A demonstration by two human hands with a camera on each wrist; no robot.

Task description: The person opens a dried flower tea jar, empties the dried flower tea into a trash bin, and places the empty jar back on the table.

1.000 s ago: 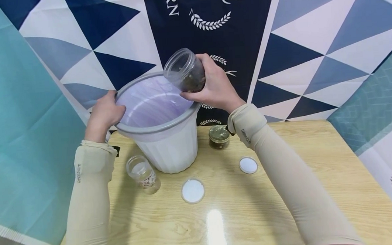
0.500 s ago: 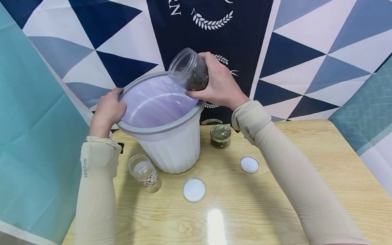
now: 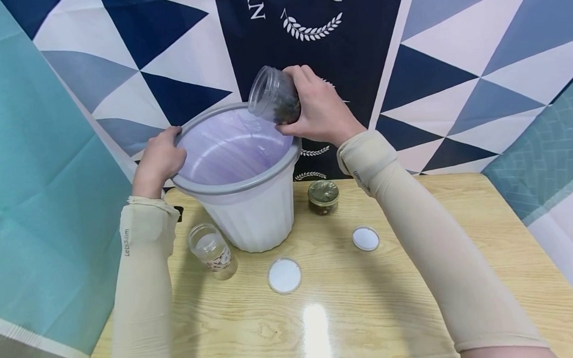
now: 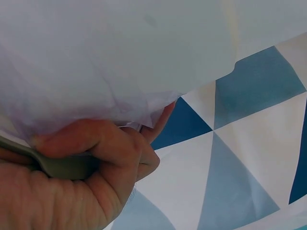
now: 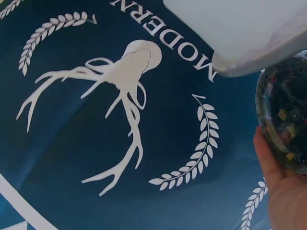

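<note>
My left hand (image 3: 159, 157) grips the grey rim of a white ribbed trash bin (image 3: 255, 218) lined with a thin purple bag (image 3: 231, 149). In the left wrist view its fingers (image 4: 108, 143) curl round the rim and the bag's edge. Over the bin's far right rim, my right hand (image 3: 320, 109) holds a clear jar (image 3: 274, 96) tipped sideways, mouth toward the bin. Dark bits with yellow specks lie inside; they show through the jar's bottom (image 5: 288, 120) in the right wrist view. The bin leans a little left to right.
An open clear jar (image 3: 215, 253) with a patterned label stands left of the bin. A gold-lidded jar (image 3: 323, 196) stands to its right. Two white round lids (image 3: 284, 275) lie on the wooden table (image 3: 381, 314). A patterned cloth (image 3: 455, 56) hangs behind.
The right hand has tilted the jar further and raised it slightly, and it sits a little to the right. The bin has shifted slightly right in view; the left hand keeps its grip.
</note>
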